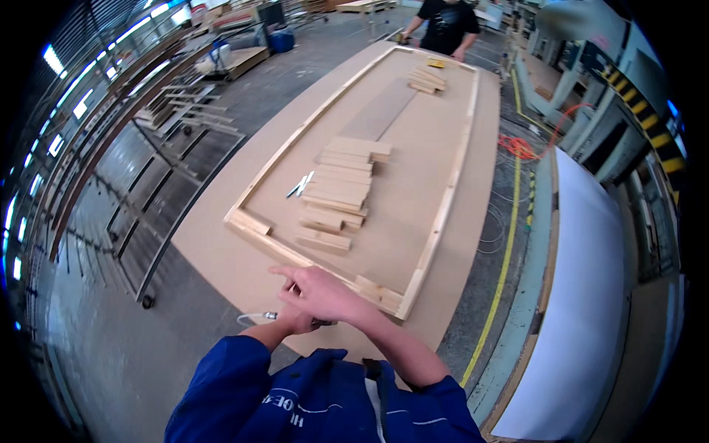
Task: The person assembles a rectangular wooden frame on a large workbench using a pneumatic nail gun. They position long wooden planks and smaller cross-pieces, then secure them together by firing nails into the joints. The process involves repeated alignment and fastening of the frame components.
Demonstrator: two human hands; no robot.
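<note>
Brown board (210, 247) at centre bears a wooden frame (441, 213), likely under assembly; right hand (321, 293), one finger extended, overlaps left hand (295, 319), whose grasp I cannot tell; uncrossing seems needed next.

- A broad, flat tan board (421, 199) stretches forward from beneath the right hand (319, 290), its surface smooth and matte.
- On it, a long rectangular frame of pale wooden bars (446, 199), its near bar just beyond that hand.
- Inside, ahead of the hand, a row of short, pale wooden blocks (338, 193).
- Left of that row, two slim silvery strips (304, 184).
- Farther ahead, a flat, darker tan strip (380, 111).
- Farthest from the hand, a small pile of pale wooden pieces (427, 80) and a little yellow object (436, 63).
</note>
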